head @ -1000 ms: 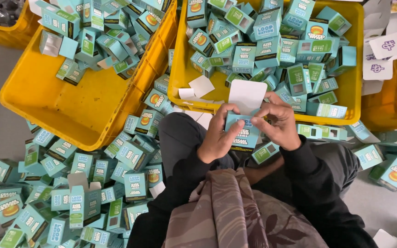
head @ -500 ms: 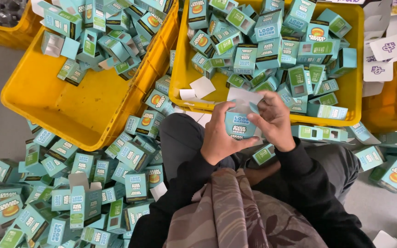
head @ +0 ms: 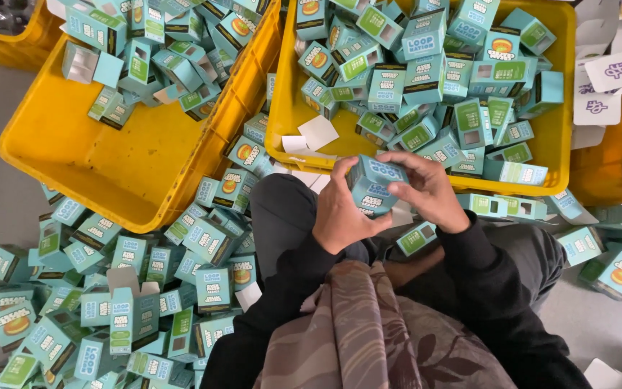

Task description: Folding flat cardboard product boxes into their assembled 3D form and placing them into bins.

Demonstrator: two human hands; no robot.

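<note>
Left hand and right hand together grip one small teal carton above the lap, just before the right yellow crate of matching cartons. More teal cartons litter the floor at left.

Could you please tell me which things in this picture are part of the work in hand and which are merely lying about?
In hand:
- small teal box, held between left hand and right hand
- yellow crate ahead, holding like boxes

Lying about:
- second yellow crate, partly filled
- heap of teal boxes on the floor
- white card slips
- white printed sheets at the far right
</note>
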